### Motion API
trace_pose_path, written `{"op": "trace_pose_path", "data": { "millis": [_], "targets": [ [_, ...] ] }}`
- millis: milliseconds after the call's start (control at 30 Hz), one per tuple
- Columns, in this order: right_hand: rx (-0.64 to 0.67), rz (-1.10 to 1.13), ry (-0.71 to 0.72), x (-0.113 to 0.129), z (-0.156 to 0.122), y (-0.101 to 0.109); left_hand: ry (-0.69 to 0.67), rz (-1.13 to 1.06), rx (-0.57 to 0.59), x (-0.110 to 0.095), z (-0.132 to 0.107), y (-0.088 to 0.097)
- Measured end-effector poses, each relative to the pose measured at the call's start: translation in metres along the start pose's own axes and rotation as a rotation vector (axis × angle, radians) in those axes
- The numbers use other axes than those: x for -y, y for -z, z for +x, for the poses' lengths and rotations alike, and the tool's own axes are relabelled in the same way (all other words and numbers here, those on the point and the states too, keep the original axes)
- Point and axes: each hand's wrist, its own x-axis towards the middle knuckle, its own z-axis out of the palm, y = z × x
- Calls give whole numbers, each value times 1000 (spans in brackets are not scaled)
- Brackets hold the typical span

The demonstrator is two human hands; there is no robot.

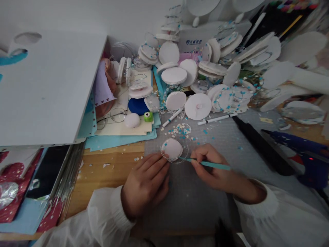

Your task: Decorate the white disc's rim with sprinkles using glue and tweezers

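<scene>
At the left part of the grey mat (197,206) on the bench (102,161), the left hand (145,181) has its fingers close together, tips at the rim of a small white disc (172,149) (whether they grip it, I cannot tell). Thin wire loops (188,151) ring the disc, just on the near side of scattered confetti (181,130). Farther right, the right hand (209,164) pinches a slim teal tool (216,165), its tip pointing left beside the disc's edge.

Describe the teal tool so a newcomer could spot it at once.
Start at the grey mat. Above it, the right hand holds the slim teal tool, tip by a small pale disc. Unlike the white pens lying beyond, it's teal.
</scene>
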Motion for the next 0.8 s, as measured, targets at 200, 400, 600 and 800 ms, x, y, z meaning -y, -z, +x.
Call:
{"op": "trace_pose_path", "data": {
  "millis": [200,400,600,800],
  "targets": [
    [34,-82,62,1,2,0,-43,30,-35,-1,1,2],
    [68,-105,73,-1,0,1,-84,22,-31,-1,0,1],
    [82,-118,125,-5,-2,0,-73,67,54,-4,0,3],
    [88,-140,127,-4,-2,1,-61,97,136,-7,-1,2]
  ]
}}
